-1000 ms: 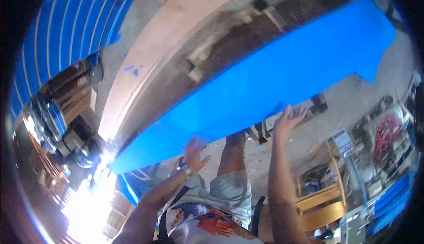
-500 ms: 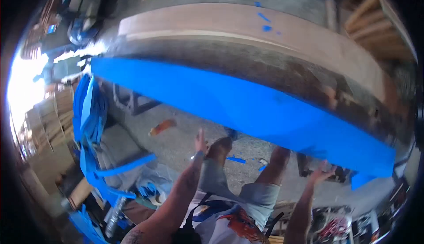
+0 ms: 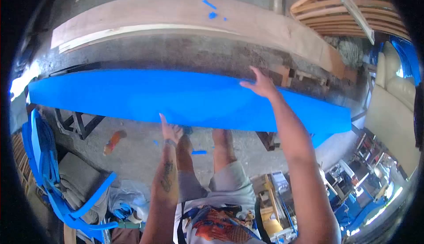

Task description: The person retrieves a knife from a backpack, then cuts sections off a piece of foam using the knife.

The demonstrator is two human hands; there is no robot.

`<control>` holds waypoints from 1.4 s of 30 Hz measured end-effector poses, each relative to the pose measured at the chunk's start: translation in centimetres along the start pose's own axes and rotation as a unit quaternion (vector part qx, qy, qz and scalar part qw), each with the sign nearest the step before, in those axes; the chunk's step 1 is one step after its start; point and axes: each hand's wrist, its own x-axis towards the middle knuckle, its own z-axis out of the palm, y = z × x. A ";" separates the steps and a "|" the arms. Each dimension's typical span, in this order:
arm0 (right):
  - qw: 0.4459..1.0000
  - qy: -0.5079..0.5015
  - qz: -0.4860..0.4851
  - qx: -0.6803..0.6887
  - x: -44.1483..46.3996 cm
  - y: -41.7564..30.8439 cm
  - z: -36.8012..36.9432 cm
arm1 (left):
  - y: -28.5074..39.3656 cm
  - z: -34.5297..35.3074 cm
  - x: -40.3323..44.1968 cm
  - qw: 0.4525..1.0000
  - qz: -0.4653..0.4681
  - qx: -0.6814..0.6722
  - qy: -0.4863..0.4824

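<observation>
A long, flat blue sheet (image 3: 132, 94) stretches across in front of me, its right end angled downward. My left hand (image 3: 171, 132) is at the sheet's near edge, with one finger or the thumb pointing up over that edge and the others partly bent. Whether it touches the sheet I cannot tell. Over the far edge, right of the middle, my right hand (image 3: 261, 85) is held with thumb and fingers apart and nothing between them. Under the left part of the sheet, a dark metal frame (image 3: 79, 124) shows.
Beyond the sheet lies a long pale wooden board (image 3: 154, 12) with blue scraps (image 3: 212, 15) on it. Blue strips (image 3: 42, 151) hang at the left beside grey cushions (image 3: 79, 182). A curved wooden frame (image 3: 349, 7) stands far right, above a cream upholstered piece (image 3: 384, 107).
My right hand has moved from below the near edge up across the sheet to its far edge. My left hand has come to the near edge. The view has swung rightward.
</observation>
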 end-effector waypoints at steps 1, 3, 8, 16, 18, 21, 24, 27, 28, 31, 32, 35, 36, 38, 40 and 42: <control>0.998 -0.047 0.028 0.012 0.7 -0.1 0.4 | 0.4 0.7 -1.0 1.000 -0.004 -0.001 0.023; 0.995 -0.093 0.003 -0.022 1.8 0.3 1.2 | 0.6 2.7 -0.7 0.998 0.033 -0.043 0.033; 0.975 -0.210 -0.017 -0.072 4.8 2.7 2.7 | 0.4 6.1 -0.8 0.980 0.158 -0.093 0.077; 0.969 -0.208 -0.088 -0.100 5.2 2.4 3.0 | 0.0 5.1 0.5 0.982 0.136 -0.079 0.101; 0.966 -0.211 -0.082 -0.127 5.1 2.6 2.8 | 0.6 5.4 -0.5 0.989 0.079 -0.004 0.128; 0.977 -0.106 -0.101 -0.154 4.1 2.8 3.4 | 0.9 0.0 -0.3 0.984 -0.039 0.162 0.068; 0.987 0.086 -0.128 -0.047 0.0 2.6 3.0 | 0.5 -5.7 0.5 0.939 -0.108 0.297 0.135; 0.967 0.226 -0.114 0.034 -5.1 2.3 3.5 | -0.5 -9.3 0.1 0.827 0.054 0.543 0.134; 0.963 0.245 -0.095 0.056 -7.5 2.5 3.5 | -1.2 -11.8 1.3 0.753 0.142 0.629 0.129; 0.956 0.278 -0.022 0.090 -15.6 3.9 4.8 | 0.0 -11.0 3.4 0.667 0.247 0.703 0.008; 0.951 0.289 0.014 0.107 -18.4 5.2 6.7 | 0.9 -9.6 2.7 0.645 0.261 0.717 -0.040; 0.930 0.283 0.160 0.171 -29.1 7.4 13.5 | 2.2 -4.6 0.7 0.558 0.296 0.761 -0.147; 0.920 0.267 0.209 0.198 -32.9 8.6 16.6 | 1.9 -1.0 -1.6 0.523 0.315 0.777 -0.155; 0.890 0.232 0.316 0.232 -41.0 7.4 24.5 | 2.2 3.6 -7.6 0.462 0.345 0.808 -0.120; 0.837 0.199 0.432 0.272 -47.9 6.1 30.1 | 2.0 5.4 -9.0 0.414 0.387 0.810 -0.153; 0.751 0.134 0.536 0.360 -52.8 3.2 36.3 | 2.6 6.4 -8.6 0.351 0.432 0.809 -0.187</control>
